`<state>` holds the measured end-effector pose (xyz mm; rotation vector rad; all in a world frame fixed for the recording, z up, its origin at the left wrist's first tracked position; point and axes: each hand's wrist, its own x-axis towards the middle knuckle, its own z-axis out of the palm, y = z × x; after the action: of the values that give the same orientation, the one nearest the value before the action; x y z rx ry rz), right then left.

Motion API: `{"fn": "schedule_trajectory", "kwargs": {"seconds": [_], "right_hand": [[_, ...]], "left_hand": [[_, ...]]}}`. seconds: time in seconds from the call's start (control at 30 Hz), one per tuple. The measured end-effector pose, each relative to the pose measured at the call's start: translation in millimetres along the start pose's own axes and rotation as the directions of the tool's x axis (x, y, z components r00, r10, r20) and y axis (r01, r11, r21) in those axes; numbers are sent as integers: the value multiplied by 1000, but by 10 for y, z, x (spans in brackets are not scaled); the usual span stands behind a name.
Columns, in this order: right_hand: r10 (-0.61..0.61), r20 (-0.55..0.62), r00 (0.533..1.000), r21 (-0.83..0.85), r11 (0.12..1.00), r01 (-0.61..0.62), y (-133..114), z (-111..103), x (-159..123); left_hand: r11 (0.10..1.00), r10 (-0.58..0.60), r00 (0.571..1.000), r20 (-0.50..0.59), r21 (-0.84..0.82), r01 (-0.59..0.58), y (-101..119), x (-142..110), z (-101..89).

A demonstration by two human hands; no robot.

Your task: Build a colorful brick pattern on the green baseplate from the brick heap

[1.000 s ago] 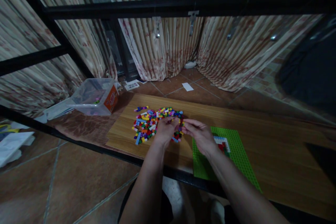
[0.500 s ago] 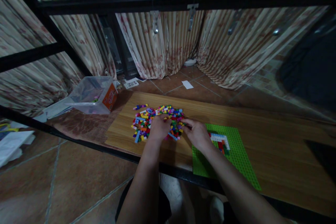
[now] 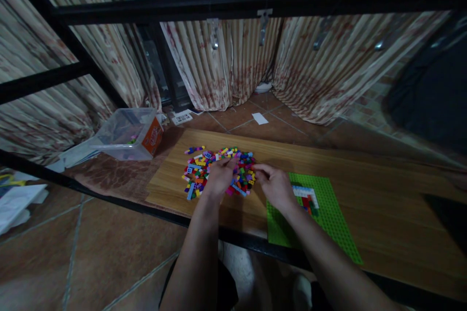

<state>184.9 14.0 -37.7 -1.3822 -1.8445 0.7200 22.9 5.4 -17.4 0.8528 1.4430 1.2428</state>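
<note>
Loose toy building bricks (image 3: pixel 198 181) of many colours lie in a spread pile on the wooden board. My left hand (image 3: pixel 220 176) is over the middle of the pile, its fingers stretched out among the bricks; no held brick shows. At the pile's right edge, my right hand (image 3: pixel 276 185) has its thumb and fingers drawn together, and whatever they pinch is too small to make out. Under my right forearm lies a green baseplate (image 3: pixel 333 218). White bricks (image 3: pixel 315 198) form a corner on it, with red bricks (image 3: pixel 305 202), orange and green ones inside.
The wooden board (image 3: pixel 383 204) has a black frame edge (image 3: pixel 241 239) along my side. A clear plastic box (image 3: pixel 120 129) with an orange label stands at the left, a few pieces inside. A black rail (image 3: pixel 233 7) crosses before striped curtains (image 3: pixel 233 68). White paper (image 3: pixel 260 118) lies on the tiles.
My left hand's fingers have straightened slightly over the pile. My right hand has shifted only a little at the pile's right edge. The baseplate and its bricks stay put.
</note>
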Motion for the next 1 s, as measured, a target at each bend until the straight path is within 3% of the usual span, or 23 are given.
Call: {"fn": "schedule_trajectory", "kwargs": {"seconds": [0.07, 0.17, 0.3, 0.53, 0.73, 0.9, 1.0], "right_hand": [[4, 6, 1000, 58, 998, -4, 3, 8, 2], [-2, 35, 999, 188, 982, -5, -1, 41, 2], [-30, 53, 998, 299, 954, 13, -32, 94, -6], [-52, 2, 999, 285, 957, 50, 1, 121, -8], [-75, -23, 997, 239, 968, 78, -39, 65, -18], [-158, -2, 987, 266, 952, 153, -110, 26, -32], [-171, -11, 985, 283, 944, 167, -116, 23, -35]], "left_hand": [[981, -51, 998, 30, -184, 56, 53, -41, 53], [949, -101, 994, 43, -296, 109, 104, -87, 118], [939, -119, 991, 57, -318, 131, 76, -116, 185], [935, -113, 978, 173, -315, 163, 27, -144, 256], [930, -204, 974, 96, -293, 223, 75, -141, 226], [908, -136, 970, 204, -366, 204, 87, -166, 193], [902, -121, 978, 168, -393, 179, 100, -179, 188]]}}
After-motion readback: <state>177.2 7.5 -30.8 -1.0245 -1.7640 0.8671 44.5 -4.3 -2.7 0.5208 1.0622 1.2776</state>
